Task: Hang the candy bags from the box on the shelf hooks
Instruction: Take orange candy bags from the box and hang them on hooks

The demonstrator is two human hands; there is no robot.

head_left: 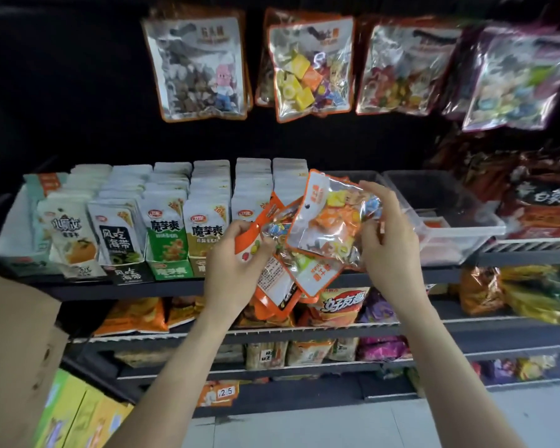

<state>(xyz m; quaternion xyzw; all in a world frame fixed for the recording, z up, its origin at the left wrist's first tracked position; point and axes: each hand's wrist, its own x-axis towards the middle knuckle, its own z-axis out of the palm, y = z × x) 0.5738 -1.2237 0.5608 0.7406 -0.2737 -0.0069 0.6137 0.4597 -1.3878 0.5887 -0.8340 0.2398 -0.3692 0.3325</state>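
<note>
Left hand [240, 253] gripping a bunch of orange-edged clear plastic candy bags [272, 266]; right hand [388, 234] pinching the top orange-edged clear candy bag [328, 227], tilted, in front of the dark shelf [126, 287], below hanging candy bags [311, 66].

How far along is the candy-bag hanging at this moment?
Done: several candy bags already hang in the row above the shelf; the hooks themselves cannot be seen. In hand: the left hand grips a small stack of orange-edged bags, and the right hand holds the top bag; none of these is hung yet. Left: those bags. The cardboard box shows only its side, so its contents cannot be told.
</note>
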